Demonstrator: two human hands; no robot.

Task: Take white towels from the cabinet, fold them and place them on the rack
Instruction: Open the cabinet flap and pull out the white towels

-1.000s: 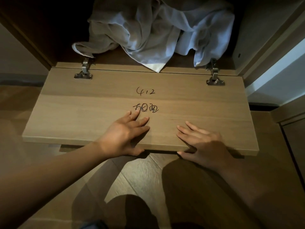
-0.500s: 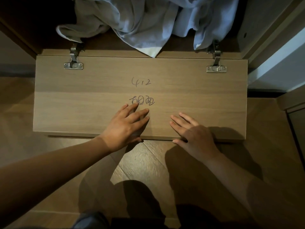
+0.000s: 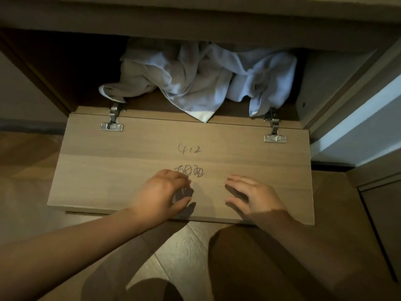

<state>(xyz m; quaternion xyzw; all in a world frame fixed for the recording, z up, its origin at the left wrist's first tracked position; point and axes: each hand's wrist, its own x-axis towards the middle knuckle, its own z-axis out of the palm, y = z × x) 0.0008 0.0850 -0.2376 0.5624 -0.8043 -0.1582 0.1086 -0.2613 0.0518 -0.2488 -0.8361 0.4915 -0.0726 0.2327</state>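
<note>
The left grip (image 3: 160, 196) and right grip (image 3: 258, 198) are bare, as are both forearms down to the frame's edge.

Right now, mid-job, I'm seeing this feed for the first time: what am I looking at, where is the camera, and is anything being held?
There is no machine here. These are a person's two bare hands, filmed by one camera worn on the head, looking forward and down. The left hand and right hand are over a wooden door that lies folded down flat on two metal hinges. There is pen writing on its inner face. Neither hand holds anything, and I cannot tell whether they touch the wood. Behind the door, inside the cabinet, white towels lie crumpled and unfolded, with one corner hanging toward the door. Below is wooden floor. No rack is in view.
</note>
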